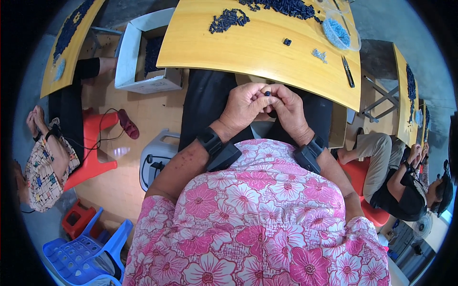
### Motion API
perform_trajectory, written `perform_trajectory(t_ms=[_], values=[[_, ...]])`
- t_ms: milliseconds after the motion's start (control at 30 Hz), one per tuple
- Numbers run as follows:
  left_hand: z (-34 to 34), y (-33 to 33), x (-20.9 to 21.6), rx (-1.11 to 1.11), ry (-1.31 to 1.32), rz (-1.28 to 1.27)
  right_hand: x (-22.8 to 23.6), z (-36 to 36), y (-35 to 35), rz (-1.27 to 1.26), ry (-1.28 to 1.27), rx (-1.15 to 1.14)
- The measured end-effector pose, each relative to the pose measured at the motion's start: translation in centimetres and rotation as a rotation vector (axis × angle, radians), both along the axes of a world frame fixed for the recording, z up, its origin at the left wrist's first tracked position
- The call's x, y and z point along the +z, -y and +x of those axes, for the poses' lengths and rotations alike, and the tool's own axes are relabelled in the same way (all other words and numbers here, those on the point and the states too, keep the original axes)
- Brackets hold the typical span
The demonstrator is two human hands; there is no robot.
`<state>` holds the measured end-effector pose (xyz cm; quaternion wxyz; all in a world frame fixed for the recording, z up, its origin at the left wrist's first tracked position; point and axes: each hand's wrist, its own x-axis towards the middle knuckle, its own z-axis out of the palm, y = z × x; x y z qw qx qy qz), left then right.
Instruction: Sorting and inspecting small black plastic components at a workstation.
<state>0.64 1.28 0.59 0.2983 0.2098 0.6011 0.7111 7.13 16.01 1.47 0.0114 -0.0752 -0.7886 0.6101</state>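
Note:
Close to the table's near edge, my left hand (242, 108) and my right hand (289, 108) meet with fingertips pinched together. Between them is a small dark blue piece (267, 94), mostly covered by the thumbs and fingers. Both hands are closed on it. On the wooden table (257, 52) beyond lie a loose cluster of short dark pieces (229, 21), a larger dark pile (286, 5) and a small dark group (287, 42). To the right are a clear tub of light-blue bits (337, 34), a little heap of clear bits (319, 56) and a slim black pointed tool (348, 71).
Left of the table, a white box (150, 86) on the floor holds dark pieces. A grey stool (160, 152) and a blue plastic chair (81, 252) stand at the left. People sit at tables on both sides, one on a red stool (95, 157).

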Motion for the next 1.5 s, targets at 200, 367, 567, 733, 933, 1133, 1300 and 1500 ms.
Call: perform_trajectory(t_ms=[200, 367, 567, 733, 933, 1133, 1300, 1500], values=[[-0.4, -0.3, -0.9, -0.022, 0.184, 0.085, 0.2, -0.2, -0.2, -0.146, 0.015, -0.013], [-0.6, 0.1, -1.6, -0.028, 0.341, 0.181, 0.6, -0.2, -0.1, -0.497, 0.099, -0.068], [-0.8, 0.1, -1.5, -0.069, 0.324, 0.164, 1.3, 0.0, -0.6, -0.744, 0.129, -0.111], [-1.0, -0.1, -1.9, -0.094, 0.392, 0.142, 1.9, 0.7, -1.7, -0.696, 0.124, -0.152], [-1.2, 0.2, -2.5, -0.042, 0.407, 0.105, 4.3, 2.1, -4.7, -0.523, 0.043, -0.229], [-1.5, 0.5, -2.8, -0.018, 0.400, 0.100, 6.1, 7.3, -11.0, -0.194, -0.253, -0.621], [-1.7, 0.4, -2.6, -0.004, 0.380, 0.067, 3.3, 11.6, -15.1, -0.124, -0.348, -0.985], [-1.5, -0.1, -2.7, -0.023, 0.386, 0.063, -3.6, 15.0, -18.8, 0.112, -0.071, -1.196]])
